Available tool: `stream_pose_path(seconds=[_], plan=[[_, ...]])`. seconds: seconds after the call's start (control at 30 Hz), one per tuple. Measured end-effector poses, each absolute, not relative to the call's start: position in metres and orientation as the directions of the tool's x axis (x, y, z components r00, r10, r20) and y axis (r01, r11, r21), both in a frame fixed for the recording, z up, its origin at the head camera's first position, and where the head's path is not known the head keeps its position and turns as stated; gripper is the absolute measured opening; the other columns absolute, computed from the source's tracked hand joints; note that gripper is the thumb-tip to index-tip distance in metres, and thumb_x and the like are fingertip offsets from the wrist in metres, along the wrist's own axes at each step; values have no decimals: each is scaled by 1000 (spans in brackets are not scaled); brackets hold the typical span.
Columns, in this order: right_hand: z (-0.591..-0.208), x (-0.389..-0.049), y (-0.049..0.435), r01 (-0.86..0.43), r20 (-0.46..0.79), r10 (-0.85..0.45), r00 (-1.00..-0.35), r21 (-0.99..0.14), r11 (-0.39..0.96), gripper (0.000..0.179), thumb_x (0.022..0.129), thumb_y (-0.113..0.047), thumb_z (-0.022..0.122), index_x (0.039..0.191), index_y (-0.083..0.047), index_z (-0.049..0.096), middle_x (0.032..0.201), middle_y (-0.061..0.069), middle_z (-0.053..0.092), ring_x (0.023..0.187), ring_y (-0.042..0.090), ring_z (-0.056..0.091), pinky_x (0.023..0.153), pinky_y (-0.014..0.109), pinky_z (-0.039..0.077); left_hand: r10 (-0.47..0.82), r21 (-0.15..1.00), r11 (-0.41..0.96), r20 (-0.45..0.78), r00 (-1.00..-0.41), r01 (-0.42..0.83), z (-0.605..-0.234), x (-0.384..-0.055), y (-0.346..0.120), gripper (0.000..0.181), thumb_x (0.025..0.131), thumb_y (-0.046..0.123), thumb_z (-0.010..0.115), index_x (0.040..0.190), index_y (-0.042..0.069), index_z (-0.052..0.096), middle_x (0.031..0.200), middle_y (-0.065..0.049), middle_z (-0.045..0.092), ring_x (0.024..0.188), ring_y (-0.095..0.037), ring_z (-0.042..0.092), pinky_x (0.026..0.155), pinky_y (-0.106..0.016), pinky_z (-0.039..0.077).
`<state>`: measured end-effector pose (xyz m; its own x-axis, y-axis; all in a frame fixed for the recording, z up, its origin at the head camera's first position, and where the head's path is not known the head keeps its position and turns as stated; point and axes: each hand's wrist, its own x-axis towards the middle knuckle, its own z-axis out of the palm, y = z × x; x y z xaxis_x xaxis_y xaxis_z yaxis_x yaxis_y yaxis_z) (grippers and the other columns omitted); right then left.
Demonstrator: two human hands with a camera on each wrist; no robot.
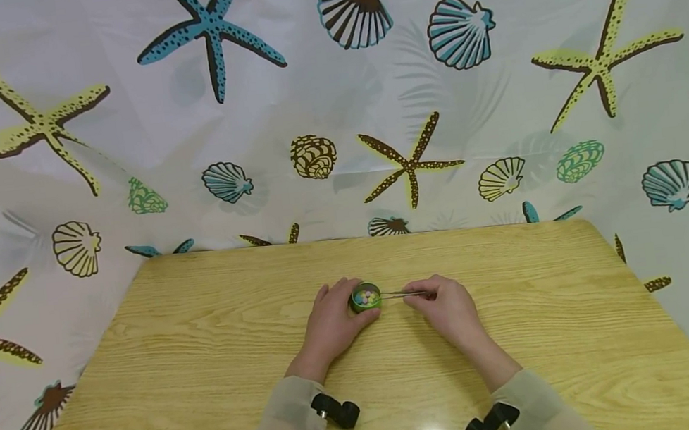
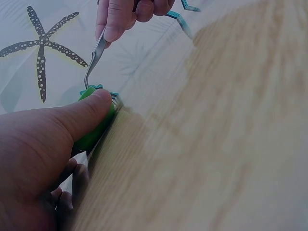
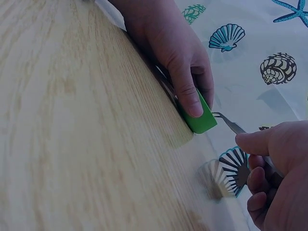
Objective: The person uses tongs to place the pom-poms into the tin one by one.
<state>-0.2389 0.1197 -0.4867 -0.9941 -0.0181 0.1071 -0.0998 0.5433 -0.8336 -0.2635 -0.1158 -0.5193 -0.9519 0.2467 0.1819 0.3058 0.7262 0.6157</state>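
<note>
My left hand (image 1: 332,320) holds a small round green container (image 3: 204,121) on the table, thumb on its near side and fingers round the far side. Inside it lie several small pastel beads (image 1: 367,297), seen only in the head view. My right hand (image 1: 447,305) pinches metal tweezers (image 2: 96,57) between thumb and fingers. The bent tips of the tweezers are at the container's rim, on its right side. In the right wrist view the tips stand slightly apart, with no bead visible between them.
Both hands work over a light wood-grain table (image 1: 202,309), toward its far edge. Behind and beside the table hangs a white cloth (image 1: 281,108) printed with starfish and shells. A black wrist mount (image 1: 336,410) sits on the left sleeve, another black mount (image 1: 492,425) on the right.
</note>
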Motion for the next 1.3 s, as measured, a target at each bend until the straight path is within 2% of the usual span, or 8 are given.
stream_pose_path(seconds=[0.3,0.67,0.9,1.3], plan=[[-487,-235,122,-85,109,12,-994,-832,549,15,100,-21,86,114,-17,89,108,0,77,93,16,69,76,32,58,257,615,725,173,-951,308,-521,-263,-119,61,99,38,87,148,9,67,151,-13,67,155,-37,47,137,-52,18],[-487,-225,138,-65,101,45,-994,-861,504,18,100,-19,85,117,-14,88,103,1,76,88,16,67,72,30,55,265,617,719,180,-947,319,-522,-261,-122,58,99,36,88,146,9,67,150,-14,67,155,-38,48,137,-51,18],[-490,-218,155,-13,67,89,-994,-863,505,18,102,-21,83,119,-14,87,114,5,78,89,19,64,68,28,54,275,617,715,183,-944,328,-522,-258,-124,59,99,36,88,147,9,67,150,-14,67,155,-38,48,137,-52,19],[-490,-206,190,52,34,155,-987,-852,520,27,106,-25,79,128,-10,83,131,13,75,107,26,69,77,29,56,285,614,717,174,-942,331,-523,-256,-126,61,99,37,87,149,9,66,152,-14,66,155,-37,47,137,-51,18]])
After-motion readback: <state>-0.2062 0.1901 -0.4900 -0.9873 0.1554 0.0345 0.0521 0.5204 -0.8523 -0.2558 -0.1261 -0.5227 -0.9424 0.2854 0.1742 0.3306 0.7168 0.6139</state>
